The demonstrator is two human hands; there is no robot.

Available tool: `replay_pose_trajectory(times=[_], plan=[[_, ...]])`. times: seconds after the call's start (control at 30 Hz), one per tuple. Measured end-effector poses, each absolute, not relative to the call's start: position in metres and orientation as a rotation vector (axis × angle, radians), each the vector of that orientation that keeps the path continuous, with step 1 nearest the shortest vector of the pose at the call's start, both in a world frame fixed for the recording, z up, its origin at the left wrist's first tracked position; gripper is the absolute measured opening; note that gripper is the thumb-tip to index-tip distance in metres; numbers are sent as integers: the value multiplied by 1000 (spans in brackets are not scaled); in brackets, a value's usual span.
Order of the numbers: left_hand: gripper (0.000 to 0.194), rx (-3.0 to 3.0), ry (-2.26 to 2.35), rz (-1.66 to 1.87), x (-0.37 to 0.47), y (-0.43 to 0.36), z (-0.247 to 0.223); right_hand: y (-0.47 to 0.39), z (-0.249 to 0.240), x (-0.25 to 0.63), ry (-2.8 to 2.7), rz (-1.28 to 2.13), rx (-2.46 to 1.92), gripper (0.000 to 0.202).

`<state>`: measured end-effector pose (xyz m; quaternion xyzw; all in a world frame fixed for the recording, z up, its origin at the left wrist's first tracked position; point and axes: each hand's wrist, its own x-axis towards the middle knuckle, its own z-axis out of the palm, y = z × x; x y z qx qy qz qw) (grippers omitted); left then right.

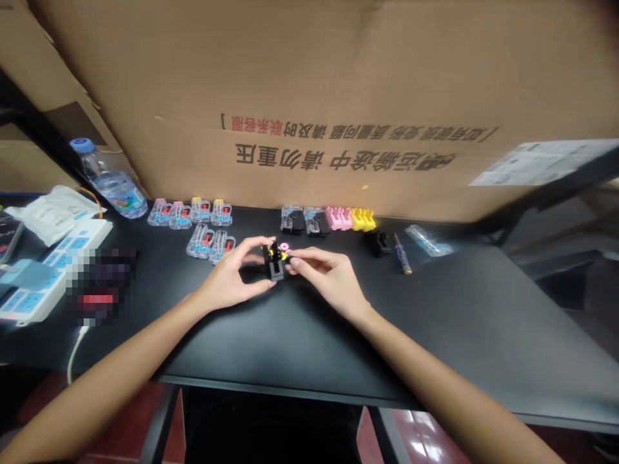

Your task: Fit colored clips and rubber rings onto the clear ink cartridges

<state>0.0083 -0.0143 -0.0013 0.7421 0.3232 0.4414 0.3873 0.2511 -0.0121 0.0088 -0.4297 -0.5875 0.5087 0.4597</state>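
My left hand [231,276] is closed around a small black plastic block [275,265] with slots, its thumb below and its fingers above. A bit of yellow shows on the block's right side. There my right hand [333,277] pinches a small dark piece [289,258] against the block; most of that piece is hidden by the fingertips. Just behind the block lies a small pink ring [284,247]. Both hands are above the middle of the black table [300,341].
Clear cases with red parts [200,240] lie at left, several of them. Behind my hands stand black-and-clear cases [316,222], a pink holder [339,218] and a yellow holder [362,220]. Rightward are a black block [380,243], screwdriver [402,254], plastic bag [428,240]. Far left: bottle [113,183], power strip [53,274].
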Motion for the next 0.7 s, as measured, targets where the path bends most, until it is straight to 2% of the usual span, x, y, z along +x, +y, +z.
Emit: replay_pose_trajectory(times=[0.23, 0.7], plan=[[72, 2037, 719, 1070, 11, -16, 0, -18, 12, 245, -1255, 1364, -1039, 33], [73, 2309, 789, 1081, 9, -18, 3, -18, 11, 247, -1363, 1369, -1038, 32]])
